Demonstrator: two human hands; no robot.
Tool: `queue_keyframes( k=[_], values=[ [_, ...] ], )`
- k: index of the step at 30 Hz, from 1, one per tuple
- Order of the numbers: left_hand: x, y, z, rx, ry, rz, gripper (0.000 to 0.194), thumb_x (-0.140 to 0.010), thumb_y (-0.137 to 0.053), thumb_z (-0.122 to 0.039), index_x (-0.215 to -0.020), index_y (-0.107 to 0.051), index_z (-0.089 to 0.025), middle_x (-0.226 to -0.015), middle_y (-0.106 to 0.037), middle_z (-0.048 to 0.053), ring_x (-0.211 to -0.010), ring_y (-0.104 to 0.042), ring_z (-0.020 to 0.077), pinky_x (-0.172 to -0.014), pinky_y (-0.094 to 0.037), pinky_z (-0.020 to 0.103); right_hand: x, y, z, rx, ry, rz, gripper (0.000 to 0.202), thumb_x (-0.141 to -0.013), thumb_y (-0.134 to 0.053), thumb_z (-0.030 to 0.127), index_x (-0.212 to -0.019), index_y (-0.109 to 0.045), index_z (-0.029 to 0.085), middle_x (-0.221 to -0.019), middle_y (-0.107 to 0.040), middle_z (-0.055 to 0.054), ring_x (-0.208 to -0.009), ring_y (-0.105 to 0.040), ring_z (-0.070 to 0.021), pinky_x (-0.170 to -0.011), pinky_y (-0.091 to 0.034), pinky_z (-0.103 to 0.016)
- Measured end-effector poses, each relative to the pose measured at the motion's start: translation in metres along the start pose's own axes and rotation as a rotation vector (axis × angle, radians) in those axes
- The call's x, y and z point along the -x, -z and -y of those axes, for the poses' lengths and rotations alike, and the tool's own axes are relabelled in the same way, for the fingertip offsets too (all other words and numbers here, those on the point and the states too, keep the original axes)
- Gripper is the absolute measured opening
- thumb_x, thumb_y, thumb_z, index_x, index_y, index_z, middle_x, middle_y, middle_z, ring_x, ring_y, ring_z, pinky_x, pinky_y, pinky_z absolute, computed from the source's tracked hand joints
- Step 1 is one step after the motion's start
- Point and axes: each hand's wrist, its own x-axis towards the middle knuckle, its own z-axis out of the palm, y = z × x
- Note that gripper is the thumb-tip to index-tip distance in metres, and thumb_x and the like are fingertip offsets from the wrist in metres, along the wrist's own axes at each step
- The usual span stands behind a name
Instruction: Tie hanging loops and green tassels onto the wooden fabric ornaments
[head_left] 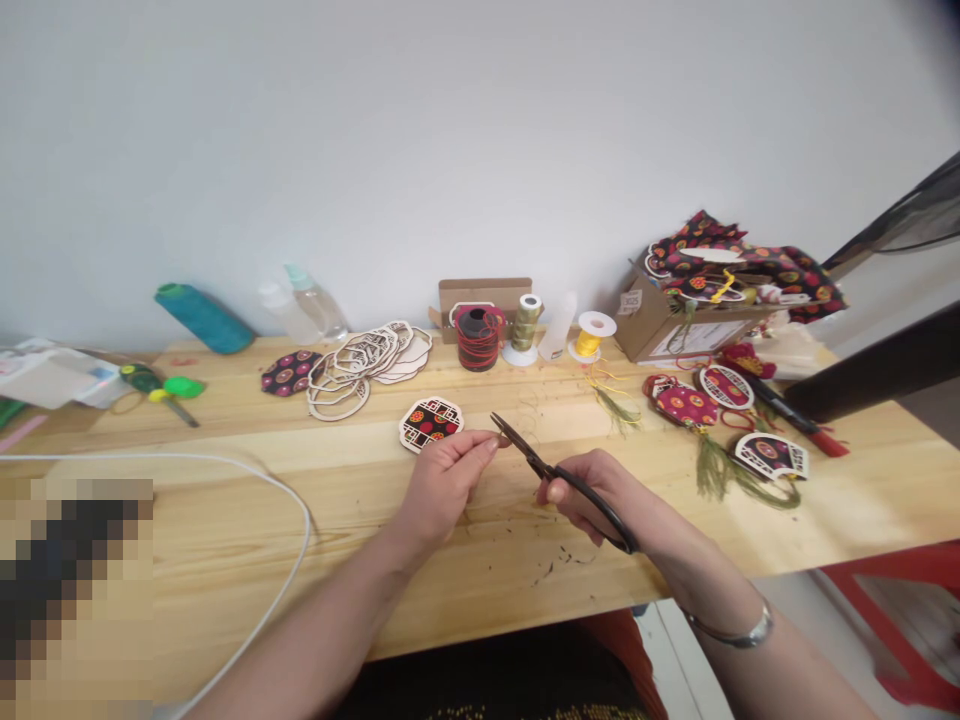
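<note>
A pale wooden table [352, 490] stood against a plain greyish wall [450, 130], and above it the right hand [611, 487] grasped dark scissors [541, 466], whose blades lay right at the left hand's [448, 482] pinched fingertips, though whether these held anything I could not tell.

Right hand [616, 487] grips scissors [559, 474]; left hand [446, 484] pinched beside scissors' tips; patterned piece [430, 422] left of scissors, red-black spool [478, 345] beyond.
</note>
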Motion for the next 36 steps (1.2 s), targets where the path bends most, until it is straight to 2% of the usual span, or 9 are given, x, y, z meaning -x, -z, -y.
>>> queue_keyframes(
  k=[4, 7, 11, 16, 19, 25, 29, 33, 36],
  values=[
    [0.000, -0.002, -0.001, 0.023, -0.002, -0.037, 0.031, -0.074, -0.065, -0.040, -0.086, -0.071, -0.012, -0.041, -0.029, -0.009, -0.040, -0.021, 0.0051, -0.040, -0.014, 0.021, -0.004, 0.003, -0.005, 0.004, -0.052, 0.011, 0.045, -0.077, -0.053, 0.058, -0.061, -0.048, 0.016, -0.043, -0.030, 0.009, -0.037, -0.028, -0.0044, -0.036, -0.024, -0.019],
    [-0.002, -0.002, -0.004, 0.094, 0.020, -0.112, 0.030, -0.071, -0.067, -0.039, -0.084, -0.069, -0.012, -0.038, -0.029, -0.010, -0.037, -0.019, 0.0046, -0.039, -0.013, 0.020, -0.002, 0.006, -0.010, 0.055, -0.012, 0.002, 0.047, -0.075, -0.053, 0.061, -0.066, -0.052, 0.014, -0.046, -0.031, 0.009, -0.040, -0.027, -0.0046, -0.037, -0.022, -0.019],
    [-0.006, 0.000, -0.008, 0.250, 0.045, -0.221, 0.031, -0.068, -0.070, -0.037, -0.085, -0.067, -0.012, -0.036, -0.026, -0.012, -0.035, -0.016, 0.0034, -0.037, -0.013, 0.018, 0.011, 0.008, -0.008, 0.303, 0.065, 0.084, 0.044, -0.065, -0.067, 0.055, -0.063, -0.054, 0.014, -0.052, -0.040, 0.006, -0.048, -0.029, -0.0050, -0.041, -0.021, -0.020],
    [-0.008, 0.001, -0.010, 0.335, 0.073, -0.233, 0.034, -0.064, -0.073, -0.034, -0.086, -0.065, -0.010, -0.035, -0.029, -0.013, -0.033, -0.018, 0.0022, -0.035, -0.013, 0.016, 0.037, 0.005, 0.002, 0.651, 0.139, 0.213, 0.043, -0.058, -0.073, 0.055, -0.053, -0.055, 0.016, -0.047, -0.049, 0.006, -0.047, -0.034, -0.0058, -0.044, -0.024, -0.020],
    [-0.008, 0.000, -0.010, 0.335, 0.074, -0.221, 0.033, -0.065, -0.073, -0.034, -0.086, -0.065, -0.010, -0.035, -0.030, -0.012, -0.033, -0.018, 0.0022, -0.035, -0.014, 0.016, 0.048, 0.012, -0.002, 0.846, 0.092, 0.093, 0.035, -0.064, -0.070, 0.053, -0.061, -0.062, 0.019, -0.057, -0.061, 0.002, -0.053, -0.049, -0.0103, -0.050, -0.031, -0.023],
    [-0.007, 0.001, -0.007, 0.320, 0.097, -0.201, 0.030, -0.066, -0.072, -0.034, -0.085, -0.065, -0.011, -0.035, -0.027, -0.013, -0.034, -0.017, 0.0023, -0.036, -0.013, 0.017, 0.050, 0.049, -0.031, 1.273, -0.158, -0.373, 0.025, -0.081, -0.048, 0.037, -0.073, -0.060, 0.016, -0.073, -0.067, -0.010, -0.061, -0.061, -0.0208, -0.054, -0.034, -0.029],
    [-0.006, 0.001, -0.006, 0.321, 0.095, -0.179, 0.030, -0.066, -0.072, -0.035, -0.084, -0.066, -0.012, -0.036, -0.027, -0.013, -0.034, -0.017, 0.0025, -0.037, -0.013, 0.017, 0.045, 0.070, -0.044, 1.315, -0.207, -0.405, 0.023, -0.080, -0.046, 0.032, -0.067, -0.057, 0.017, -0.066, -0.065, -0.008, -0.057, -0.060, -0.0198, -0.052, -0.034, -0.028],
    [-0.006, 0.000, -0.006, 0.307, 0.098, -0.182, 0.031, -0.065, -0.072, -0.036, -0.083, -0.066, -0.012, -0.036, -0.027, -0.012, -0.034, -0.018, 0.0027, -0.037, -0.012, 0.017, 0.043, 0.077, -0.046, 1.324, -0.292, -0.435, 0.022, -0.080, -0.047, 0.031, -0.067, -0.059, 0.017, -0.064, -0.064, -0.008, -0.057, -0.060, -0.0215, -0.050, -0.033, -0.029],
    [-0.006, 0.000, -0.006, 0.304, 0.102, -0.179, 0.031, -0.065, -0.072, -0.037, -0.084, -0.066, -0.012, -0.036, -0.027, -0.012, -0.034, -0.018, 0.0028, -0.037, -0.013, 0.017, 0.039, 0.067, -0.037, 1.376, -0.180, -0.512, 0.021, -0.082, -0.049, 0.028, -0.071, -0.062, 0.016, -0.073, -0.065, -0.011, -0.069, -0.062, -0.0247, -0.055, -0.038, -0.031]
  ],
)
